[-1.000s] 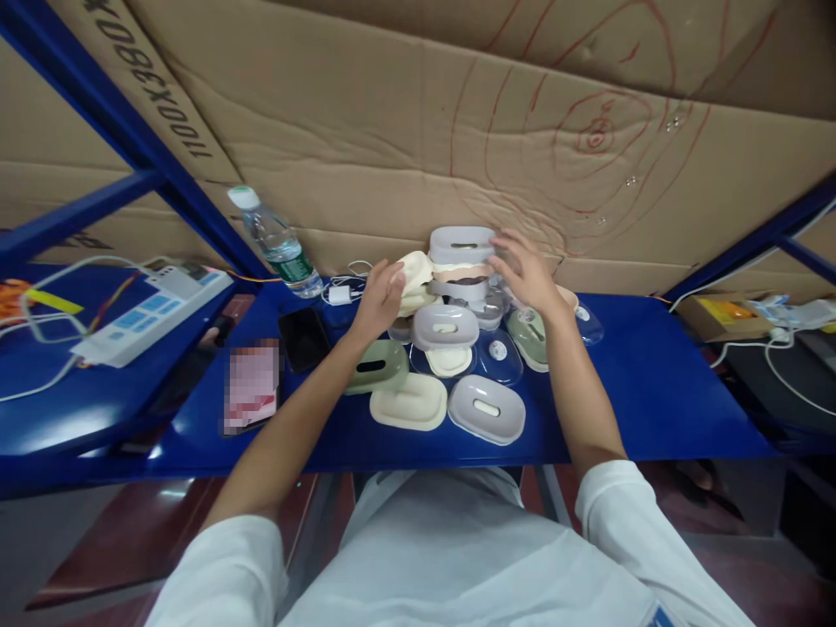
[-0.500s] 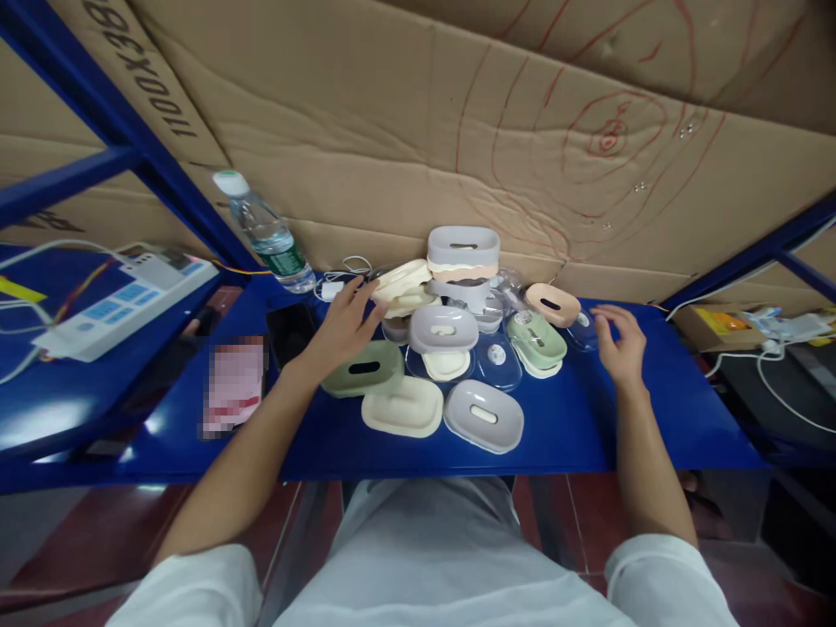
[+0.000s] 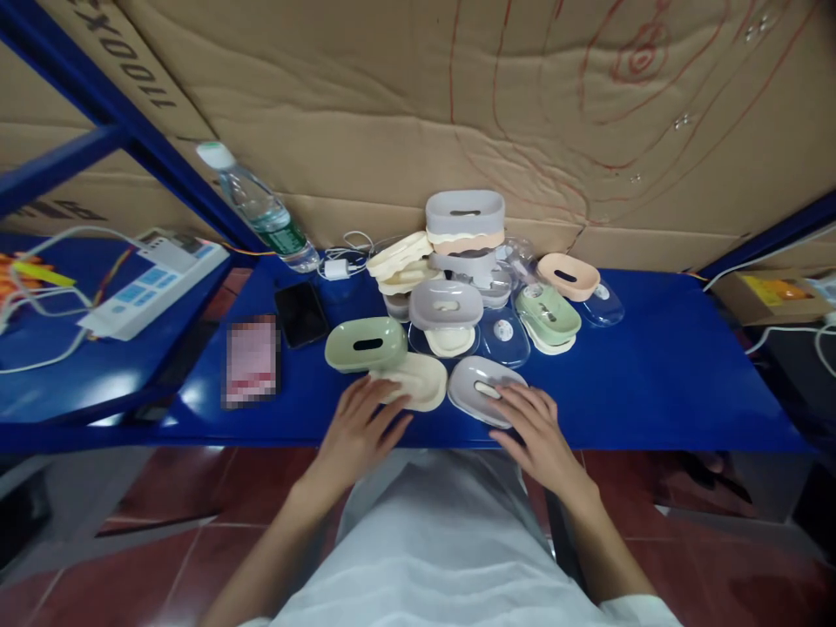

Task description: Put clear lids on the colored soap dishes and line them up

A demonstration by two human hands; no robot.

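My left hand (image 3: 360, 428) lies with fingers spread over the near left edge of a cream oval soap dish tray (image 3: 424, 383). My right hand (image 3: 541, 435), its fingers apart too, covers the right end of a grey soap dish (image 3: 467, 383) with a pale slot; I cannot tell how firmly it touches. Just beyond my left hand sits a dark green soap dish (image 3: 340, 347). Farther back are another grey dish (image 3: 428, 305), a light green dish (image 3: 549, 313) on a cream piece, a peach dish (image 3: 584, 279) and a tall grey stack (image 3: 466, 205).
Clear plastic lids (image 3: 513, 348) lie among the dishes on the blue table (image 3: 679, 374). At the left are a water bottle (image 3: 261, 213), a black phone (image 3: 301, 313), a blurred pink item (image 3: 252, 361) and a white charger (image 3: 337, 269). Cardboard (image 3: 366, 113) stands behind.
Both hands have come in and toward me: the left from the cream pieces at the back, the right from the far right lid. The view has tilted down slightly.
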